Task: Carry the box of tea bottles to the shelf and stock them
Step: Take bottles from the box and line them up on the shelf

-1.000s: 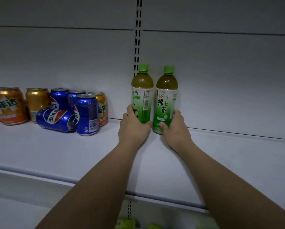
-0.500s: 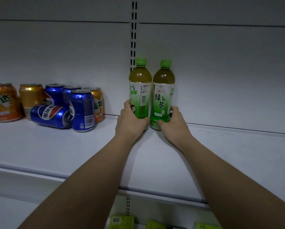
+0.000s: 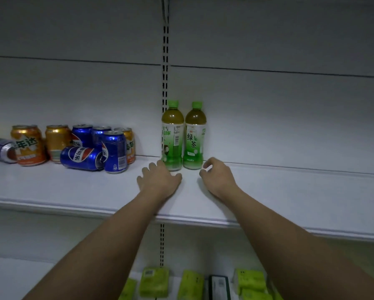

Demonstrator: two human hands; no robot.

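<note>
The left hand [image 3: 159, 177] lies low over the shelf [image 3: 290, 191] with its fingers loosely spread and released, its fingertips just at the base of the left tea bottle [image 3: 172, 137], grasping nothing. The right hand [image 3: 217, 177] hovers just beside the right tea bottle [image 3: 194, 137], fingers loosely curled around empty air, apart from the bottle. Both bottles stand upright side by side, touching or nearly so, at the back of the white shelf against the rear panel, next to the slotted upright [image 3: 165, 61]. Further left on the same shelf sits a cluster of blue and orange cans [image 3: 84, 146]; most stand upright, and two blue ones lie on their sides. Below the shelf edge, green packets [image 3: 154, 282] line a lower level.
</note>
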